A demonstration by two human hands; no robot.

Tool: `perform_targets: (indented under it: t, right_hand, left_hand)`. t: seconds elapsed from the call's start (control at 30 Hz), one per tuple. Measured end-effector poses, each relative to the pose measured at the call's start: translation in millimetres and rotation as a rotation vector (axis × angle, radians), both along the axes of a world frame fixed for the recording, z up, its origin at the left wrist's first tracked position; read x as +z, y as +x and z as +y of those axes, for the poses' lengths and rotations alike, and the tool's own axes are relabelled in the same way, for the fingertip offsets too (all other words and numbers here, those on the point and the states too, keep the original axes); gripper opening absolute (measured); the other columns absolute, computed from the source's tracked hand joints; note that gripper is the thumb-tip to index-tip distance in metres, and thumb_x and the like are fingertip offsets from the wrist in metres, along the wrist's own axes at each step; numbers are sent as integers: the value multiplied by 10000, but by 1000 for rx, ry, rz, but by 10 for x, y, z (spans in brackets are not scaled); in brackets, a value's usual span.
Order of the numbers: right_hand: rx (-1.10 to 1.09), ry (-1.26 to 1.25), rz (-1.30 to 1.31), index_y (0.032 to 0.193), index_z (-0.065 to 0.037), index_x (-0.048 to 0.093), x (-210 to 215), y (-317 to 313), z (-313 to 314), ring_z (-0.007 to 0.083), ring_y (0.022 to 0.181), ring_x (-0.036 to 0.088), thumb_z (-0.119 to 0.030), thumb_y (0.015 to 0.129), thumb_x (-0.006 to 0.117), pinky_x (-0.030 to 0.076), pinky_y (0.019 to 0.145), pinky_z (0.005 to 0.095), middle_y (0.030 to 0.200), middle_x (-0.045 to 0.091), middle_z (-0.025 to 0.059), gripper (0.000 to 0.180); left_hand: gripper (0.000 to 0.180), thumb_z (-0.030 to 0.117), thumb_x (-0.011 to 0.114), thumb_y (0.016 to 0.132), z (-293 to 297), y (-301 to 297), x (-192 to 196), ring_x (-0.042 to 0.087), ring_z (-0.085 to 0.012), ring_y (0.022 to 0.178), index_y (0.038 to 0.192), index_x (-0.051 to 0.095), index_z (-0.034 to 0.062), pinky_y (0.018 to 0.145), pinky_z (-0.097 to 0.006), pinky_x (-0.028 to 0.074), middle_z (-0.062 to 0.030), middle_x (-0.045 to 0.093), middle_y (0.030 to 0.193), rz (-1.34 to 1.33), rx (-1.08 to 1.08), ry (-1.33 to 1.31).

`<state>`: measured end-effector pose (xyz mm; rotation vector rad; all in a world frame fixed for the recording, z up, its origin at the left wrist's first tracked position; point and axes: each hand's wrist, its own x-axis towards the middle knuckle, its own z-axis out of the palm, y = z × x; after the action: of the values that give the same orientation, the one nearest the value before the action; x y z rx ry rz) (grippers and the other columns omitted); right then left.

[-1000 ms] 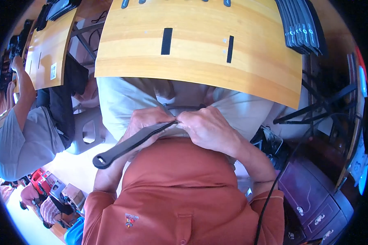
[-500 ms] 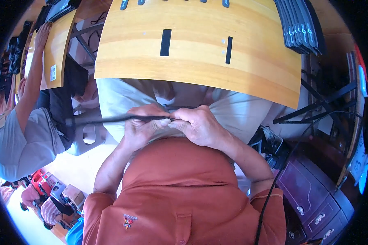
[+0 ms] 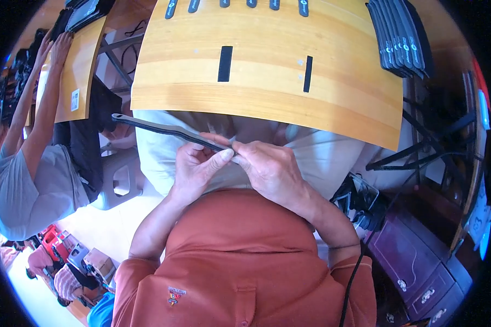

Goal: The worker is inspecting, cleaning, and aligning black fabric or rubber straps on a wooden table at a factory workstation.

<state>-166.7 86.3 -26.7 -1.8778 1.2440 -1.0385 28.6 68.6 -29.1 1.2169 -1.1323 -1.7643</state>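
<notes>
Both of my hands are closed on a long, thin strap (image 3: 163, 128), dark on one side and grey on the other, above my lap in front of the table's near edge. Its rounded far-left end has a slot and sticks out past my left hand. My left hand (image 3: 193, 169) pinches the strap between thumb and fingers. Close beside it, my right hand (image 3: 270, 166) grips the strap's right end, which its fingers mostly hide.
On the wooden table (image 3: 174, 82) lie two black strips (image 3: 224, 64), with several dark strap ends along the far side. A pile of dark strap-like pieces (image 3: 395, 43) overhangs the right edge. At left, a co-worker's arms (image 3: 49, 82) reach over another table. A cable (image 3: 360, 256) hangs at right.
The strap has turned from nearly level and edge-on to slanting, its left end now higher and its grey face showing. My right hand has rolled over; both hands stay on the strap.
</notes>
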Motion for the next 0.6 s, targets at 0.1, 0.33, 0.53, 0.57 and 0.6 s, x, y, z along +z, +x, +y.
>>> perform_targets:
  t: [0.1,0.33,0.53,0.57,0.6]
  right_hand:
    - [70,-17,67,1026,23,675,-20,-51,5,316,694,702,-38,853,645,565,593,424,777,684,139,186]
    - [326,107,218,989,-13,709,84,-213,-82,334,702,688,9,816,657,543,593,434,806,682,145,182]
    - [544,234,258,822,-10,668,52,-252,-191,396,679,654,-25,802,648,505,572,475,752,660,175,32]
    - [573,256,282,807,-14,659,44,-250,-211,402,679,650,-30,803,646,497,569,481,743,656,178,21]
    - [600,280,307,791,-18,649,33,-253,-227,408,679,645,-36,805,643,489,565,488,734,651,181,23]
  left_hand:
    - [201,123,713,960,9,41,56,601,-71,848,1099,644,-6,745,-231,501,-23,650,961,-16,-65,43]
    - [213,128,699,970,-23,231,63,575,-86,862,1121,600,16,745,-258,490,-1,582,954,-119,-393,93]
    - [235,49,697,925,-15,207,144,608,-171,922,1127,578,28,791,-323,498,-61,593,997,-275,-583,-54]
    - [250,35,691,910,-18,202,152,610,-216,947,1132,574,30,814,-348,497,-82,595,1004,-314,-600,-105]
    - [267,21,685,896,-22,196,155,612,-261,972,1136,570,33,837,-374,495,-104,596,1010,-351,-618,-156]
